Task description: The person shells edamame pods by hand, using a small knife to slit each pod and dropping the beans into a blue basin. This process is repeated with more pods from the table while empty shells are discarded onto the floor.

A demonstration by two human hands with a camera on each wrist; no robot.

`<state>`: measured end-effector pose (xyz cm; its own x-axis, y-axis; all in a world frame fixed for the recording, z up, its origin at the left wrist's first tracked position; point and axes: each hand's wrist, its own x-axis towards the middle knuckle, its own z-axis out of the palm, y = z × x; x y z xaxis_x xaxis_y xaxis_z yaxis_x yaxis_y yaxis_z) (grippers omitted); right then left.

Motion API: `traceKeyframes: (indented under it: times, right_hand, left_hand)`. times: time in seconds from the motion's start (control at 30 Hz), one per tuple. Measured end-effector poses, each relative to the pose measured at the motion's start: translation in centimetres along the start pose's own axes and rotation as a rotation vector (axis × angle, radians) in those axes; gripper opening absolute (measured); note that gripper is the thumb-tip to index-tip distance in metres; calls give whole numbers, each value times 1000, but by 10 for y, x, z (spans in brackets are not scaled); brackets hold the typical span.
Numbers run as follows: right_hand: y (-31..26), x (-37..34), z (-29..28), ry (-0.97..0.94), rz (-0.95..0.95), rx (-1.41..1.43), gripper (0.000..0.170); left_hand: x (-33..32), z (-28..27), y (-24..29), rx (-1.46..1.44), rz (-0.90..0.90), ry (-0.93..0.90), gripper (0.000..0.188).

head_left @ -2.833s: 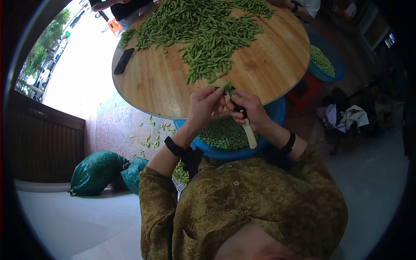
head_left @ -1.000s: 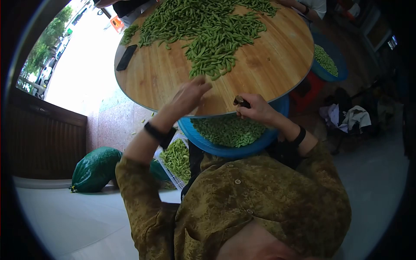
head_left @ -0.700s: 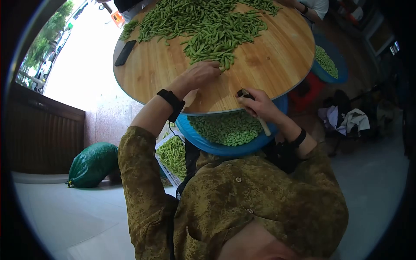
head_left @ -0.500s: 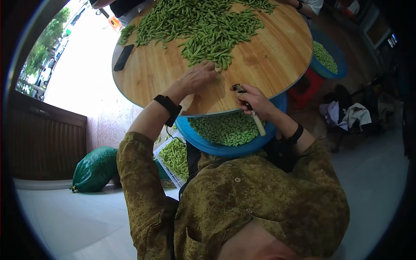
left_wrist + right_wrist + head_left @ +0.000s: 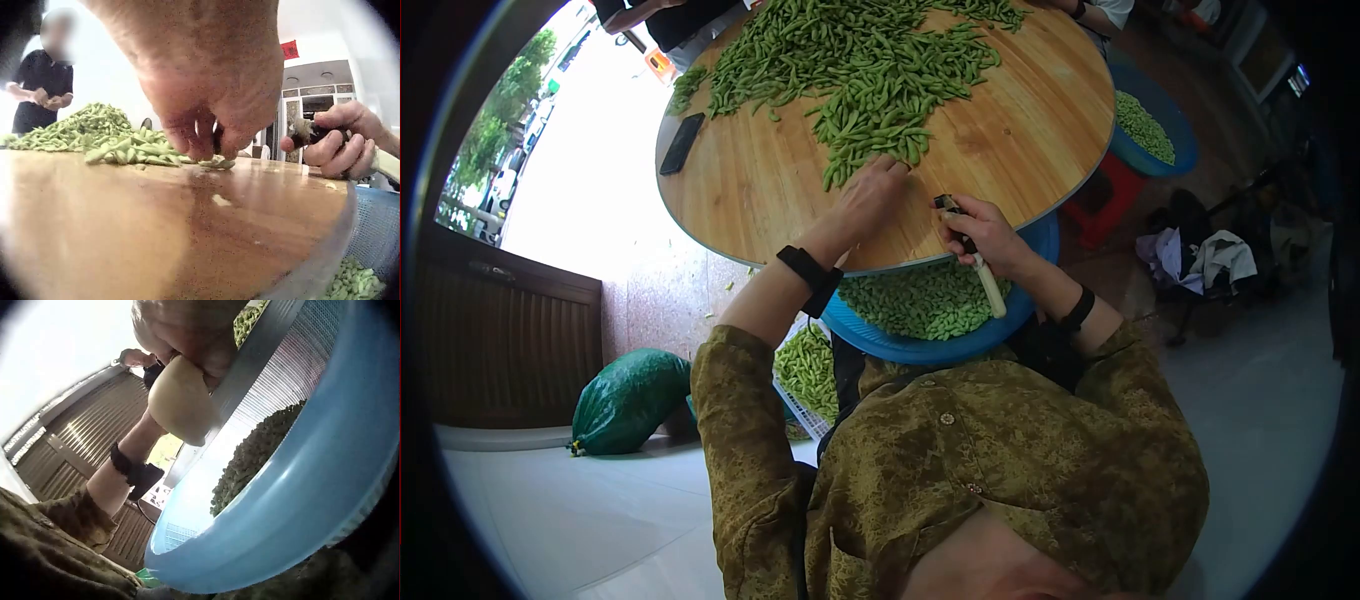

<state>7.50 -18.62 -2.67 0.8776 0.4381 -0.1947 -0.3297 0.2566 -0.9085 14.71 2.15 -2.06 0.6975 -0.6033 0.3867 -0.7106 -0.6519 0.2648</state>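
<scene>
My left hand [image 5: 868,200] reaches to the near edge of a pile of green soybean pods [image 5: 870,125] on the round wooden table. In the left wrist view its fingertips point down and pinch at a pod [image 5: 217,164] on the tabletop; something dark shows between the fingers. My right hand [image 5: 990,238] grips a tool with a pale handle [image 5: 992,292] and a dark front part, close over the table's near edge. In the right wrist view the pale handle [image 5: 181,403] sticks out of the fist. Below sits a blue basin [image 5: 900,350] of shelled green beans [image 5: 920,305].
A phone [image 5: 681,143] lies at the table's left. Beside my legs stands a white crate [image 5: 805,408] of pods. A green sack [image 5: 628,400] rests on the floor. Another blue basin [image 5: 1165,165] stands at right over a red stool [image 5: 1105,200]. A person [image 5: 42,87] works across the table.
My left hand went from beside the right hand out to the pods, and has since drawn slightly right along the pile's near edge. My right hand keeps hold of the pale-handled tool.
</scene>
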Motion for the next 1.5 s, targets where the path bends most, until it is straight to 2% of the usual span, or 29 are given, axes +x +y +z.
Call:
traceKeyframes:
  times: [0.13,0.23,0.3,0.33,0.4,0.43,0.5,0.6,0.67,0.73,0.83,0.87,0.93,1.13,1.2,1.23,1.3,1.33,1.37,1.4,1.43,1.47,1.5]
  right_hand:
    - [0,1,-1,16,-20,2,9]
    - [0,1,-1,35,-21,36,10]
    - [2,1,-4,-1,-28,60,15]
    - [2,0,-4,-39,-31,83,22]
    - [-1,-4,0,-81,-32,130,23]
    - [-2,-6,2,-125,-27,173,24]
    - [-2,-7,3,-142,-24,165,25]
    - [-7,-12,11,-178,-27,157,25]
    - [-8,-14,14,-196,-31,157,24]
    - [-7,-14,15,-209,-26,134,36]
    - [-5,-13,15,-236,1,130,44]
    - [-6,-14,16,-237,2,128,44]
    - [-9,-17,20,-214,-67,77,32]
    - [-6,-18,26,-125,-184,-75,30]
    - [-9,-18,29,-120,-185,-35,30]
    - [-10,-19,30,-116,-185,5,30]
    - [-13,-21,28,-141,-184,-21,30]
    - [-14,-23,26,-167,-182,-47,30]
    - [-10,-21,21,-170,-181,-49,30]
    - [-3,-19,17,-130,-354,-334,35]
    - [1,-17,13,-86,-524,-619,40]
    - [4,-16,9,-89,-522,-621,40]
    - [3,-16,9,-76,-629,-724,36]
  left_hand:
    - [6,16,-3,-44,-105,-19,15]
    - [10,11,6,-48,-130,62,15]
    - [3,0,26,-405,-376,30,16]
    - [-1,-4,32,-404,-373,27,16]
    - [-10,-10,42,-812,-507,-32,16]
    - [-14,-12,47,-814,-507,-36,16]
    - [-21,-16,55,-1107,-622,46,14]
    - [-32,-19,54,-1202,-682,39,12]
    - [-37,-15,49,-1187,-665,45,12]
    - [-39,-15,49,-1170,-647,52,12]
    - [-40,-16,55,-1096,-592,112,12]
    - [-40,-17,57,-1103,-587,133,12]
    - [-41,-17,60,-1111,-582,155,11]
    - [-43,-18,67,-1066,-582,256,11]
    - [-43,-15,60,-1263,-616,211,11]
    - [-42,-15,59,-1265,-617,211,11]
    - [-41,-18,58,-1657,-685,147,10]
    - [-43,-17,57,-1657,-687,150,10]
    - [-44,-16,56,-1782,-694,95,9]
    - [-45,-14,56,-1908,-698,36,8]
    - [-46,-11,55,-1910,-699,39,8]
    - [-45,-7,54,-1868,-708,35,7]
    - [-45,-5,55,-1824,-719,31,5]
